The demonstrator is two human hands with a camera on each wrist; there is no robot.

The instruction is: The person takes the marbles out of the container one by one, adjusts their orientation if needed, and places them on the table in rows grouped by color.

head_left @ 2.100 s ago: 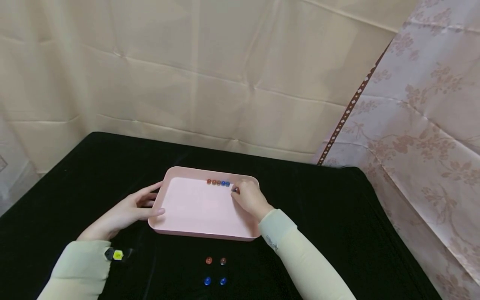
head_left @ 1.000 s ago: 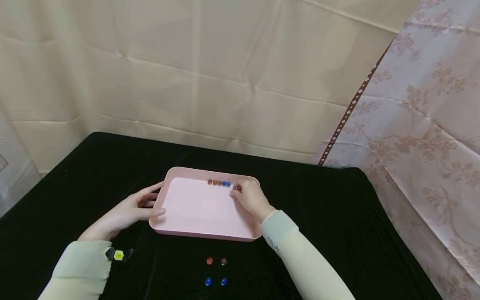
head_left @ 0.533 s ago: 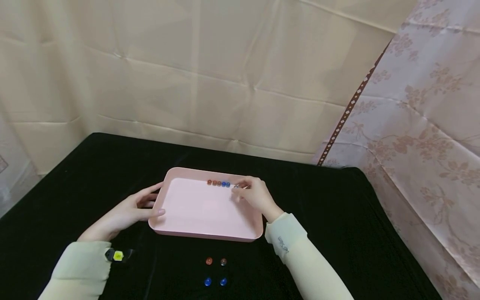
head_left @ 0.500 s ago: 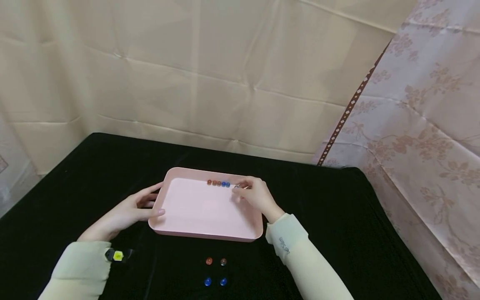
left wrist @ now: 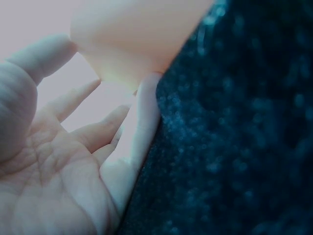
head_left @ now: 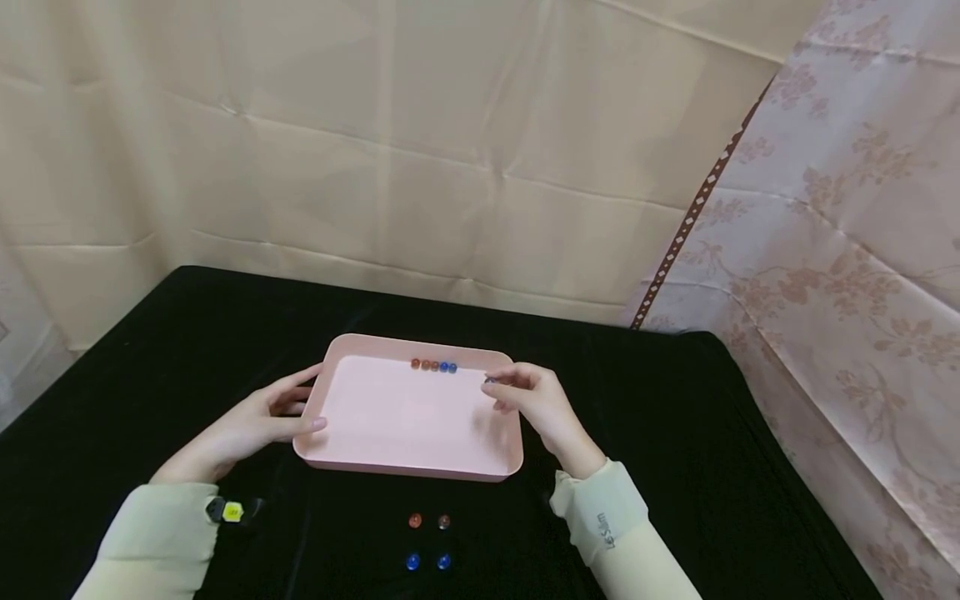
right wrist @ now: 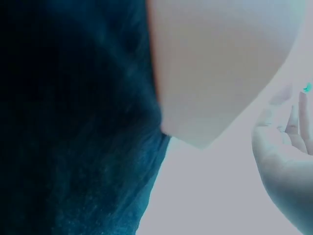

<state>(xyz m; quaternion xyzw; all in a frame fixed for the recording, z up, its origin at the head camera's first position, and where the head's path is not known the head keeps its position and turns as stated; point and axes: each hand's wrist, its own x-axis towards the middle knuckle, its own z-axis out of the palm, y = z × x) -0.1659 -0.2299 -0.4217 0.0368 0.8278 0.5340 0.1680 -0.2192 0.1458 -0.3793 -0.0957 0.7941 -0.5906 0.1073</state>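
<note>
A pink tray [head_left: 405, 421] lies on the black cloth, with a row of three orange-brown marbles [head_left: 425, 365] and two blue marbles [head_left: 448, 367] along its far wall. My left hand [head_left: 243, 429] holds the tray's left side, thumb over the rim and other fingers along the outside; the left wrist view shows thumb and fingertips against the tray wall [left wrist: 127, 44]. Over the tray's right end, my right hand [head_left: 543, 408] pinches a small dark marble [head_left: 490, 380] between thumb and fingertips. That marble appears only as a teal spot in the right wrist view. Whether the palm hides more is unclear.
On the black cloth [head_left: 637, 417] in front of the tray sit an orange marble [head_left: 415, 521], a brownish marble [head_left: 444, 522] and two blue marbles [head_left: 428, 562]. A cream curtain [head_left: 375, 167] hangs behind the table, a floral curtain [head_left: 840, 275] on the right.
My right hand has drawn away rightward from the marble row with the pinched marble. One second ago a reddish marble showed at its fingers. The left hand and the row have stayed put.
</note>
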